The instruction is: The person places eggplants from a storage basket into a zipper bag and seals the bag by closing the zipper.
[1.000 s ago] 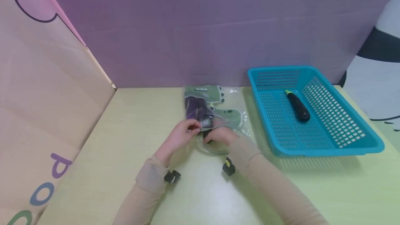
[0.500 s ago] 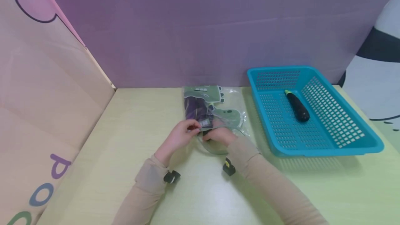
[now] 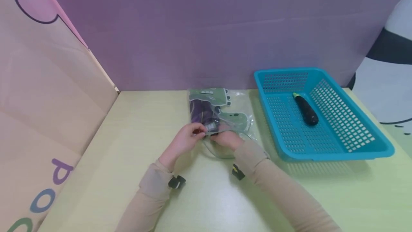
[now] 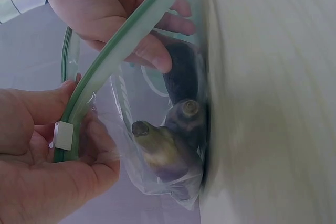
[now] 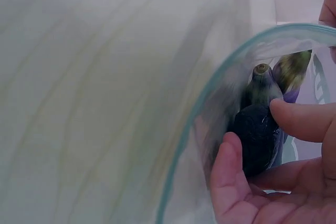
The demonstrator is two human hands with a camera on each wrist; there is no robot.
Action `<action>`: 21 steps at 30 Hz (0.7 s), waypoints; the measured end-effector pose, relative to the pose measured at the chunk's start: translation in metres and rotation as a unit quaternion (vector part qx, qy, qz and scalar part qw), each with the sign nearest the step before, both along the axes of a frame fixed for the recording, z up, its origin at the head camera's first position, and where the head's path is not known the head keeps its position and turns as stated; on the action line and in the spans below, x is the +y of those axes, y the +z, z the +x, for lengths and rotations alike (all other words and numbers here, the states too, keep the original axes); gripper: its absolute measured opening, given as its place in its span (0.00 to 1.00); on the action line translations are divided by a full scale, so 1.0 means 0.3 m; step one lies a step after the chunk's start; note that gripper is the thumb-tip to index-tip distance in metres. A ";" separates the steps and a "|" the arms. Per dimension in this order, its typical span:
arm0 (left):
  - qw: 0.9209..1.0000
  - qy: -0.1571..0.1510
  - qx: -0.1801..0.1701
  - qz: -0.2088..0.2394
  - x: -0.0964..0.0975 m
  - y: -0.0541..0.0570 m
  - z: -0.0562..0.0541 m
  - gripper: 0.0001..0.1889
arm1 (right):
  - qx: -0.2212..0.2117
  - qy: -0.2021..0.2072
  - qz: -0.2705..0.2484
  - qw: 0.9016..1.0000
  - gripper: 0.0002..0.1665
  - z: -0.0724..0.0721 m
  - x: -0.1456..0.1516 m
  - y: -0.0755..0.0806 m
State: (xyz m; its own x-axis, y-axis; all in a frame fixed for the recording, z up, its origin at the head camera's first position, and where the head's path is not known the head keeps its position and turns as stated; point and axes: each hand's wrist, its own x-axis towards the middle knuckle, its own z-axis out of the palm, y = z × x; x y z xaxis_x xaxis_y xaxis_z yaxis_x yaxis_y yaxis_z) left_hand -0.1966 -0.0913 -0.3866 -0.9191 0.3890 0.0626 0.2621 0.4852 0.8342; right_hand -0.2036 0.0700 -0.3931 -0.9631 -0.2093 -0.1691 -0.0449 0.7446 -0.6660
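Observation:
A clear zip bag [image 3: 236, 121] with green cartoon prints lies on the table, its mouth toward me. My left hand [image 3: 186, 139] pinches the bag's green-edged rim by the white slider [image 4: 64, 136], thumb against fingers. Through the opening, my right hand [image 3: 227, 139] reaches into the bag. It grips a dark eggplant [image 5: 254, 137] at the blunt end, thumb on one side and fingers on the other. Deeper in the bag, two more eggplants show their stem ends, one greenish [image 4: 160, 153] and one darker [image 4: 187, 120], right at the tip of the held one.
To the right stands a blue perforated basket [image 3: 268, 117] with one dark eggplant [image 3: 305, 109] in it, green tip toward the back. A purple backdrop [image 3: 186, 35] rises behind the pale wooden table [image 3: 128, 146], and a printed panel [image 3: 48, 92] borders the left side.
My right hand has pushed slightly farther into the bag with the eggplant, whose dark end now shows less at the opening. My left hand stays on the rim.

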 end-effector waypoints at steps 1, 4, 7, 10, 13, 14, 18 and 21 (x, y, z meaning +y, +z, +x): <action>1.000 -0.001 0.001 -0.001 0.000 0.001 0.000 0.05 | 0.001 0.000 0.009 1.000 0.15 0.000 -0.001 0.001; 1.000 -0.001 0.002 0.000 -0.001 0.001 0.000 0.05 | 0.000 0.000 0.032 0.999 0.13 0.000 -0.005 0.002; 1.000 0.001 0.001 -0.003 -0.002 -0.002 0.006 0.05 | -0.006 0.000 0.048 0.999 0.12 0.006 -0.010 0.003; 1.000 0.003 0.001 -0.003 -0.003 -0.005 0.015 0.05 | -0.014 0.004 0.050 0.999 0.11 0.017 -0.011 0.001; 1.000 0.005 0.000 0.002 -0.003 -0.006 0.018 0.05 | -0.007 0.015 0.062 0.998 0.11 0.023 -0.009 -0.001; 1.000 0.005 0.000 0.003 -0.003 -0.005 0.017 0.05 | -0.004 0.019 0.071 0.997 0.11 0.025 -0.008 0.000; 1.000 0.003 0.006 0.007 -0.003 -0.003 0.011 0.05 | 0.000 0.038 0.108 0.993 0.15 0.031 0.001 0.013; 1.000 0.001 0.011 0.007 -0.002 -0.002 0.005 0.05 | -0.019 0.044 0.117 0.992 0.18 0.036 0.008 0.028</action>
State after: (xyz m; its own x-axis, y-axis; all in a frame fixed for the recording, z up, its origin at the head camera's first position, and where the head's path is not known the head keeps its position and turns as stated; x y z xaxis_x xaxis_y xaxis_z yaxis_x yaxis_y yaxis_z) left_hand -0.1950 -0.0920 -0.3871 -0.9184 0.3858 0.0871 0.2787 0.4749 0.8348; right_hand -0.1928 0.0725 -0.3849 -0.9348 -0.2437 -0.2583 -0.0953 0.8728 -0.4787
